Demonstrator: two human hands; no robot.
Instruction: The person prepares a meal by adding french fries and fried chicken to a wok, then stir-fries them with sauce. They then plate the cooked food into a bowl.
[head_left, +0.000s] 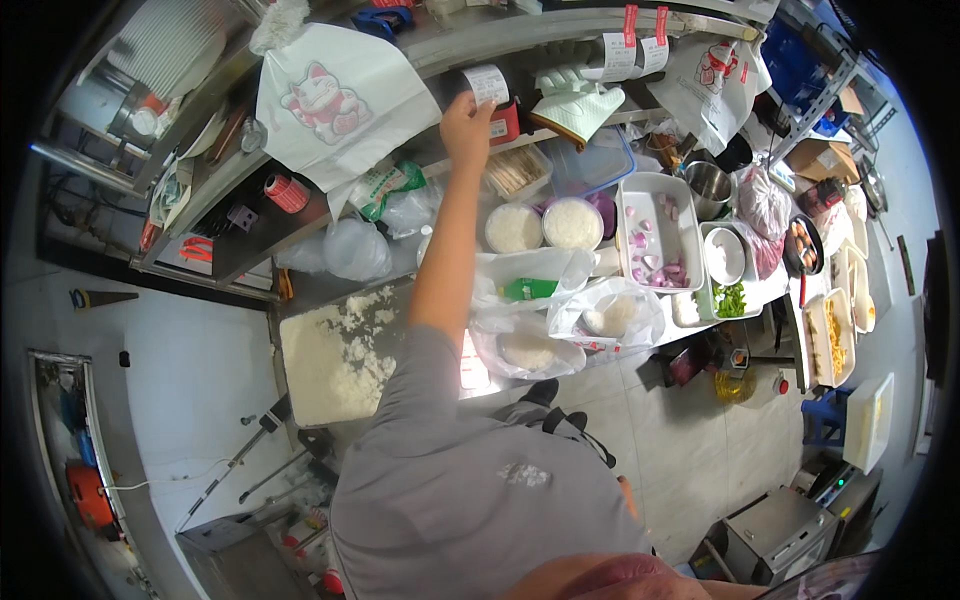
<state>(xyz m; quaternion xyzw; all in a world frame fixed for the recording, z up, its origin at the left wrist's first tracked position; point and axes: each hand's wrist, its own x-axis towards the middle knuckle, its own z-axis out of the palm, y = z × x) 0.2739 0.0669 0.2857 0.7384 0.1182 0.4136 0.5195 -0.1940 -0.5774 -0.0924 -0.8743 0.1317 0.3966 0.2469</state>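
My left hand (466, 129) is raised to a black and red receipt printer (505, 124) on the shelf. Its fingertips pinch the lower end of a printed paper receipt (486, 82) at the printer's top. A sliver of skin (628, 496) shows beside my right hip; whether it is my right hand or forearm is unclear, and the torso hides the rest. Below my left arm, two round tubs of white rice (514, 228) stand side by side. Plastic bags with tubs inside, one a carrier bag (607, 315), sit at the counter's near edge.
A rice-filled tray (322, 367) lies left of my arm. Rightward stand a white bin of cut onion (660, 232), chopped greens (729, 300) and a pan of sausages (802, 244). A printed paper bag (337, 105) hangs over the left shelf; oven mitts (581, 109) lie beside the printer.
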